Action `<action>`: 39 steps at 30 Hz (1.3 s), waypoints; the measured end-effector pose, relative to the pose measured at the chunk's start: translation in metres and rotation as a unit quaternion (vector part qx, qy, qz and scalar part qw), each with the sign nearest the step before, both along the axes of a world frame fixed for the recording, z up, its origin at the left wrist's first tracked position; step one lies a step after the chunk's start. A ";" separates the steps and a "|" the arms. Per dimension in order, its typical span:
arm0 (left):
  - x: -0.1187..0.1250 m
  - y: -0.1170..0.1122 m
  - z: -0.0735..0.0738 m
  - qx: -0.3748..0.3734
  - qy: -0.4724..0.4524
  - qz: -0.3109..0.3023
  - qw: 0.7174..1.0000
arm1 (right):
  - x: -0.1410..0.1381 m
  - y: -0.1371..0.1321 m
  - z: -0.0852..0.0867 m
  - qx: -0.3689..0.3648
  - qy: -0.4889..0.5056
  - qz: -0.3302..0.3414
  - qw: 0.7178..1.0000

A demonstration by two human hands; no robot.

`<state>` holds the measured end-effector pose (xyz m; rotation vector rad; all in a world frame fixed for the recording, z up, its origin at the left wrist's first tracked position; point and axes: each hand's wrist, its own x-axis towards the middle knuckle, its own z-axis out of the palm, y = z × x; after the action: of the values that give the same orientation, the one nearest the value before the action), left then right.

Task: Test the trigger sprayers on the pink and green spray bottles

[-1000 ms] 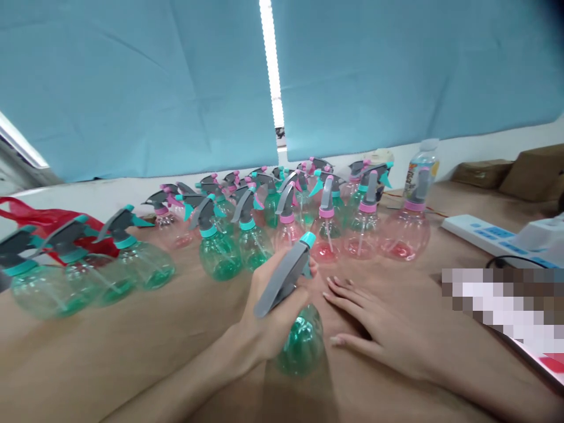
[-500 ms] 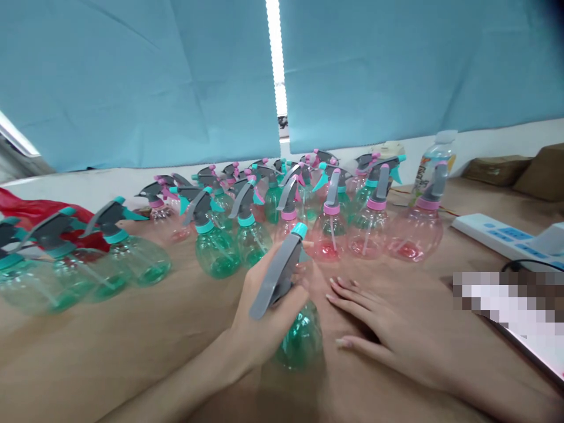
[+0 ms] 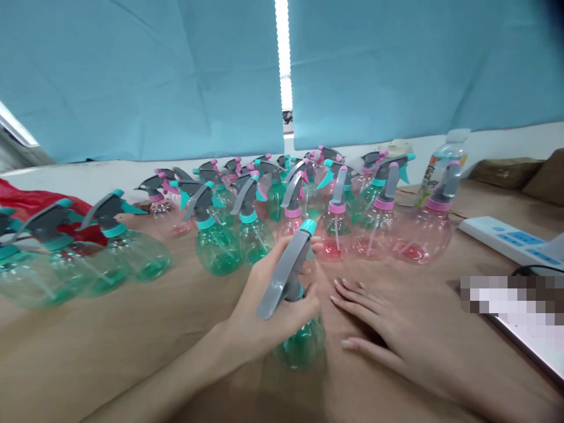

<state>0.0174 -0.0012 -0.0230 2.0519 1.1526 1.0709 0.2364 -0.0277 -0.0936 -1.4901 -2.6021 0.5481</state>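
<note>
My left hand point(image 3: 259, 311) is wrapped round the neck of a green spray bottle point(image 3: 304, 346) with a grey trigger head and a turquoise nozzle. That bottle is on the brown table point(image 3: 176, 352) in front of me, its nozzle pointing away. The fingers on its far side are partly hidden. To its right, my right hand point(image 3: 388, 329) lies flat on the table with its fingers stretched out and nothing in it. A clear pink spray bottle point(image 3: 333, 238) stands just beyond my hands, beside a green spray bottle point(image 3: 218, 249) farther left.
Several more pink and green spray bottles crowd the back. A group of green ones point(image 3: 143, 258) stands at left before a red plastic bag point(image 3: 48, 205). At right are a labelled clear bottle point(image 3: 434, 170), a white power strip point(image 3: 506, 238), a blurred-out flat object point(image 3: 524, 329) and brown boxes point(image 3: 502, 173).
The view has shifted slightly, so most things sit a little farther right. My left hand still grips the green spray bottle, and my right hand stays flat on the table.
</note>
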 end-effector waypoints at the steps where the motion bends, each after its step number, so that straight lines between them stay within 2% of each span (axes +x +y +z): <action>1: 0.000 0.000 0.001 0.004 -0.001 -0.002 1.000 | 0.000 0.000 0.000 -0.001 -0.002 -0.001 1.000; 7: 0.000 -0.002 0.008 -0.020 -0.017 -0.038 0.999 | 0.002 -0.001 -0.003 0.009 0.005 0.004 1.000; 13: 0.002 -0.003 0.010 -0.021 -0.036 -0.041 0.998 | -0.001 -0.002 0.006 -0.005 0.003 0.005 1.000; 24: 0.000 -0.001 -0.001 -0.003 -0.025 -0.017 1.000 | 0.003 -0.003 -0.004 0.008 0.003 0.009 1.000; 31: 0.001 -0.001 0.000 0.009 -0.041 -0.017 0.999 | 0.002 -0.004 0.001 0.004 -0.008 0.003 1.000; 39: 0.002 -0.002 0.002 -0.013 -0.032 -0.019 0.999 | 0.004 -0.004 -0.007 0.028 0.039 -0.002 0.999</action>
<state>0.0192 -0.0036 -0.0208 1.9979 1.0851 1.0894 0.2407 -0.0319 -0.1011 -1.4265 -2.5338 0.5183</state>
